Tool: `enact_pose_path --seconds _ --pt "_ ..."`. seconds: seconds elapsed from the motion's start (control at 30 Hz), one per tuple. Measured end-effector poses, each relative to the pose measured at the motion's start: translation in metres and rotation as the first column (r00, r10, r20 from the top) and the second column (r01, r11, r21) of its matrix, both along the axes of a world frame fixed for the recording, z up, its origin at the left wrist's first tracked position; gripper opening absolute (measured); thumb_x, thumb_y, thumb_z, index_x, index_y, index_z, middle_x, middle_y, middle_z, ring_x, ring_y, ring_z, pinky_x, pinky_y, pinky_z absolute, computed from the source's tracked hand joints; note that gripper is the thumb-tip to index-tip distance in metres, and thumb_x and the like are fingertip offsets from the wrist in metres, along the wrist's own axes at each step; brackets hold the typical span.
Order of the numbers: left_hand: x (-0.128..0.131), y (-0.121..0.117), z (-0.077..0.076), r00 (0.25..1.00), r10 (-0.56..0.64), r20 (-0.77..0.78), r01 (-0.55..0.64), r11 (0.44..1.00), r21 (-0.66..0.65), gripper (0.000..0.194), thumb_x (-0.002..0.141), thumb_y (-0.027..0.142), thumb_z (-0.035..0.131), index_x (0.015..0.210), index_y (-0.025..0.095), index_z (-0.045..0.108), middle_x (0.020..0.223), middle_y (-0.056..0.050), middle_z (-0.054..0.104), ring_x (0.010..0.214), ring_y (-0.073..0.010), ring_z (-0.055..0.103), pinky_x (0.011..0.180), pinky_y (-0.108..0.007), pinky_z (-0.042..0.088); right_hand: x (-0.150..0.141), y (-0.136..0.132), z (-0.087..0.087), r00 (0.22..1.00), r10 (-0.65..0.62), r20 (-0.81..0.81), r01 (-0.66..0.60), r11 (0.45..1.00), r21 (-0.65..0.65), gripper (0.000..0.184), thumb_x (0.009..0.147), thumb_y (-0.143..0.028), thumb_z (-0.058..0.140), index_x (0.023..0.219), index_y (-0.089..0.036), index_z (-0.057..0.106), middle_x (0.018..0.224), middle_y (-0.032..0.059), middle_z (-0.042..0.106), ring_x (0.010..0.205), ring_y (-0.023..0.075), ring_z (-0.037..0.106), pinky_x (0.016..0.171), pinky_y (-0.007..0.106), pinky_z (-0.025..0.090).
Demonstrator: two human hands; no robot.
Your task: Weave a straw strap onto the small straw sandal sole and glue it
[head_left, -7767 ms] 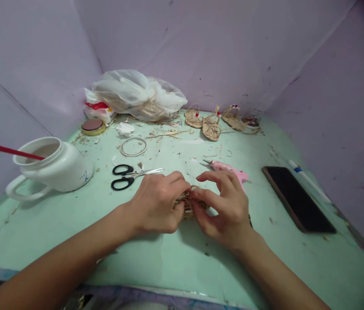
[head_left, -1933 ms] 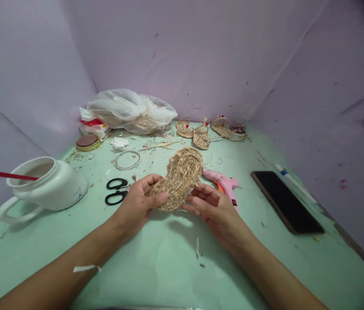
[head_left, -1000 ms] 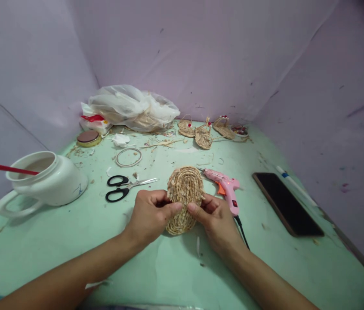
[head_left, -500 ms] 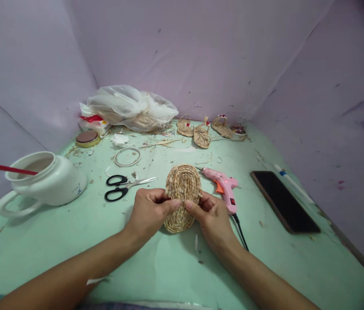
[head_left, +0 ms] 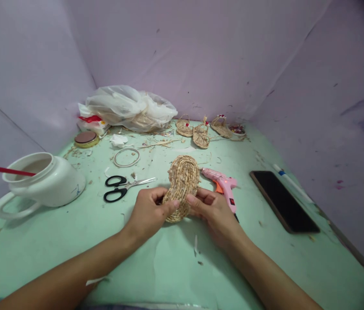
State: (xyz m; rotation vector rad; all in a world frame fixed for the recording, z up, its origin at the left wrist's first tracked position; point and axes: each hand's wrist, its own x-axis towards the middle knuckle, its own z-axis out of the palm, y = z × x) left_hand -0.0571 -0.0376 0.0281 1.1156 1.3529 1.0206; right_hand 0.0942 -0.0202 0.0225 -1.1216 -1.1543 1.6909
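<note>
A small sole of coiled, braided straw (head_left: 184,178) is held above the table, its wider end pointing away from me. My left hand (head_left: 154,210) pinches its lower left side, thumb on the upper face. On the opposite edge my right hand (head_left: 209,211) grips it the same way, thumb on top and fingers partly hidden behind. Just right of the sole lies a pink glue gun (head_left: 222,183) with an orange trigger. Black-handled scissors (head_left: 125,187) rest on the left, blades toward the sole.
The green table (head_left: 130,267) carries a white pot (head_left: 56,181) with a red stick, a wire ring (head_left: 126,158), a round tin (head_left: 86,139), a plastic bag (head_left: 130,107), several small straw slippers (head_left: 200,137) with beads, a phone (head_left: 283,200) and a pen (head_left: 293,183).
The straw sole has been raised a little and tilted, its far end shifting away from me. Both hands keep hold of it, and my right hand has turned slightly at its edge.
</note>
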Motion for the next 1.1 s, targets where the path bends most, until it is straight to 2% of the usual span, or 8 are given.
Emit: enact_pose_path --seconds 0.1,0.2,0.27,0.33,0.5,0.7,0.9,1.1 --pt "-0.005 0.001 0.0 0.997 0.08 -0.007 -0.08 0.996 0.025 0.019 0.059 0.028 0.065 0.058 0.012 0.055 0.053 0.003 0.046 0.052 -0.0089 0.04 0.048 -0.021 0.032 0.026 0.007 0.014 0.876 -0.069 0.477 -0.023 0.982 0.185 0.031 0.063 -0.044 0.066 0.07 -0.015 0.069 0.062 0.0047 0.066 0.056 0.017 0.059 0.051 0.026 0.043" --pt "-0.01 0.002 -0.002 0.994 0.106 -0.019 -0.105 0.993 0.053 0.023 0.06 0.028 0.064 0.051 0.014 0.047 0.05 0.005 0.038 0.049 -0.0071 0.032 0.046 -0.02 0.026 0.058 0.017 0.023 0.407 -0.422 0.81 0.125 0.904 0.408 0.039 0.066 -0.055 0.058 0.067 -0.018 0.069 0.053 0.0045 0.062 0.048 0.0177 0.054 0.044 0.026 0.033" --pt "-0.012 0.003 -0.004 0.994 0.102 -0.026 -0.1 0.992 0.075 0.025 0.06 0.028 0.063 0.05 0.014 0.045 0.05 0.005 0.035 0.05 -0.0069 0.03 0.046 -0.02 0.024 0.073 0.024 0.023 0.182 -0.317 0.931 0.043 0.948 0.314 0.046 0.059 -0.065 0.057 0.06 -0.02 0.066 0.05 0.0053 0.061 0.046 0.0191 0.052 0.041 0.027 0.029" --pt "-0.012 0.003 -0.005 0.994 0.1 -0.037 -0.096 0.991 0.09 0.025 0.06 0.028 0.063 0.05 0.014 0.044 0.05 0.005 0.034 0.05 -0.0069 0.03 0.046 -0.021 0.024 0.078 0.028 0.02 0.153 -0.183 0.971 -0.052 0.98 0.193 0.043 0.058 -0.063 0.058 0.054 -0.021 0.061 0.049 0.0039 0.059 0.046 0.0186 0.052 0.042 0.027 0.029" --pt "-0.013 0.004 -0.006 0.994 0.097 -0.056 -0.092 0.993 0.078 0.03 0.06 0.032 0.065 0.051 0.015 0.043 0.05 0.005 0.033 0.05 -0.007 0.029 0.046 -0.021 0.022 0.073 0.037 0.01 0.295 -0.051 0.954 0.025 0.999 0.046 0.021 0.062 -0.037 0.06 0.05 -0.021 0.052 0.043 0.0 0.053 0.043 0.0153 0.047 0.04 0.026 0.028" --pt "-0.018 0.007 -0.007 0.987 0.141 -0.071 -0.134 0.986 0.101 0.026 0.061 0.03 0.064 0.052 0.014 0.047 0.052 0.004 0.035 0.051 -0.0072 0.03 0.046 -0.021 0.023 0.071 0.034 0.015 0.861 -0.289 0.419 0.282 0.956 0.079 0.014 0.057 -0.023 0.063 0.063 -0.019 0.051 0.055 -0.0024 0.05 0.05 0.0117 0.047 0.05 0.027 0.047" --pt "-0.021 0.008 -0.007 0.985 0.16 -0.057 -0.156 0.985 0.077 0.023 0.059 0.029 0.063 0.052 0.013 0.048 0.049 0.004 0.037 0.048 -0.0068 0.031 0.045 -0.021 0.024 0.067 0.015 0.018 0.926 -0.125 0.356 0.016 0.955 0.295 0.031 0.075 -0.039 0.06 0.1 -0.02 0.058 0.077 0.0033 0.061 0.055 0.0114 0.048 0.046 0.022 0.04" --pt "-0.024 0.01 -0.007 0.983 0.168 -0.08 -0.161 0.983 0.085 0.017 0.059 0.026 0.06 0.054 0.011 0.054 0.05 0.003 0.04 0.049 -0.008 0.035 0.045 -0.021 0.027 0.061 0.01 0.013 0.908 -0.009 0.42 -0.164 0.912 0.375 0.021 0.078 -0.039 0.058 0.087 -0.02 0.061 0.065 0.0005 0.054 0.053 0.0116 0.047 0.046 0.023 0.038"
